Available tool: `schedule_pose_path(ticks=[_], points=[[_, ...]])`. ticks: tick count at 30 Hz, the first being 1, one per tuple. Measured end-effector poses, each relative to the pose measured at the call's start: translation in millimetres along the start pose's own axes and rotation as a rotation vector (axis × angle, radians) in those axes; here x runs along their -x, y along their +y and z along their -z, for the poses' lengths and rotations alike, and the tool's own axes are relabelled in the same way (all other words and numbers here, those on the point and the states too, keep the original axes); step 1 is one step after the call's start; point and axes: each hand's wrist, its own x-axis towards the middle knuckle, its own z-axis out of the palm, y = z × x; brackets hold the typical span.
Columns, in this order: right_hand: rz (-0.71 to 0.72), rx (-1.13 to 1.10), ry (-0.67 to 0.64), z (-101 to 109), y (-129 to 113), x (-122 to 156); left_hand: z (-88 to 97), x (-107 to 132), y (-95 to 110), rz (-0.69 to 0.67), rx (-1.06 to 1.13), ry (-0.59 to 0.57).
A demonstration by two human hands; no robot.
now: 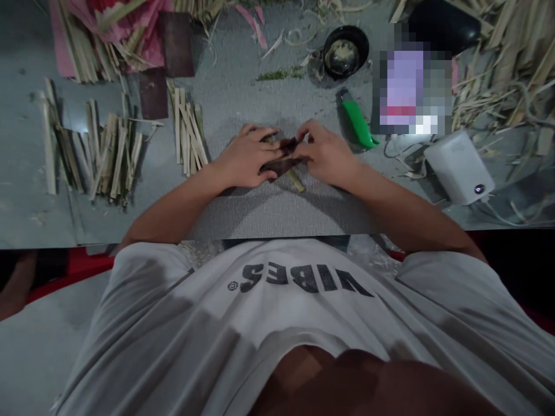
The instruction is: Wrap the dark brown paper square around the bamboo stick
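Note:
A small folded piece of dark brown sandpaper [281, 166] lies between my two hands, low over the grey work surface. My left hand [247, 157] has its fingers across the sandpaper and its thumb along the near edge. From the other side, my right hand [327, 155] pinches the sandpaper's right end between thumb and fingers. A pale greenish bamboo strip [296, 181] sticks out under the sandpaper toward me; its other end is hidden. Just left of my left hand lies a small bundle of bamboo strips [189, 136].
More bamboo strips [115, 153] lie at the left. Brown sheets [177, 45] rest near a pink bag [150, 37]. Beyond my right hand are a green-handled cutter [359, 124], a black bowl [346, 52] and a white box-shaped device [458, 167] with a cable. Shavings [489, 104] litter the right.

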Motion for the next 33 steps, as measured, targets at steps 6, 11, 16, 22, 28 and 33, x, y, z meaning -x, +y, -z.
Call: schedule_pose_path(ticks=[6,11,16,22,28,33], points=[[0.088,0.086,-0.077,0,-1,-1,2.8,-1,3,0.010,0.035,-0.009],[0.054,0.112,-0.002,-4,4,-2,5.0,-1,4,0.012,0.024,-0.009],[0.092,0.033,0.014,-5,6,-2,2.2,0,2,-0.007,0.026,0.022],[0.123,0.000,0.016,-10,8,-2,0.3,-1,-1,0.004,0.037,0.000],[0.124,0.037,0.066,-10,9,-3,4.7,-1,4,0.023,0.047,-0.002],[0.106,0.014,0.087,-10,8,-3,4.9,-2,6,0.024,0.026,-0.001]])
